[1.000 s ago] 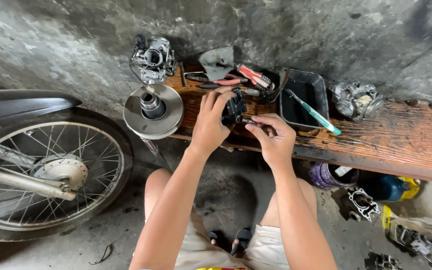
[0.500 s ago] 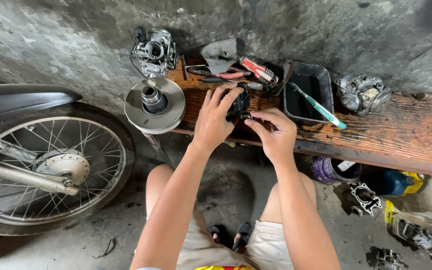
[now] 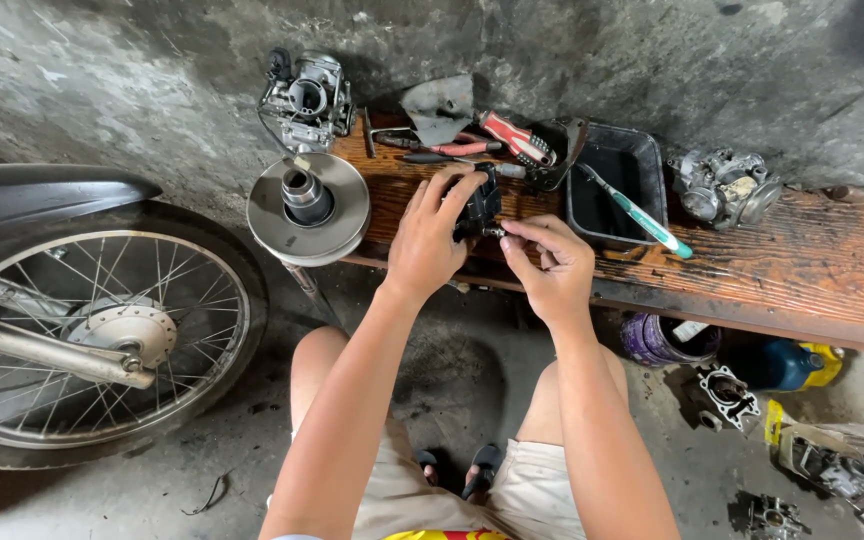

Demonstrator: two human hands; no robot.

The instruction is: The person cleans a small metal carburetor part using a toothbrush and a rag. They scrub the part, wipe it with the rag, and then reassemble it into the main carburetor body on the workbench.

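The left hand [image 3: 430, 240] wraps around a small black part [image 3: 479, 205], fingers curled over its top and side, holding it just above the front edge of the wooden desk [image 3: 802, 275]. The right hand [image 3: 550, 268] is pinched narrow, thumb and forefinger closed on a small metal bit [image 3: 493, 232] that sticks out of the part's lower right side. From the right hand, that bit lies at about 10 o'clock; its long axis runs roughly 3 to 9 o'clock, pointing into the black part. The two hands nearly touch, and the right is the one on the bit.

At 9 o'clock from the left hand, a round metal pulley disc [image 3: 309, 207] overhangs the desk's end, and a carburetor [image 3: 305, 100] sits at 12 o'clock of it against the wall. Behind the hands lie a red-handled tool [image 3: 512, 136] and pliers [image 3: 439, 148]. At 2 o'clock of the right hand is a black tray [image 3: 649, 163] with a green-and-white toothbrush [image 3: 642, 215] laid across it, and another carburetor [image 3: 724, 186] farther right. A motorcycle wheel [image 3: 92, 330] stands at far left on the floor.
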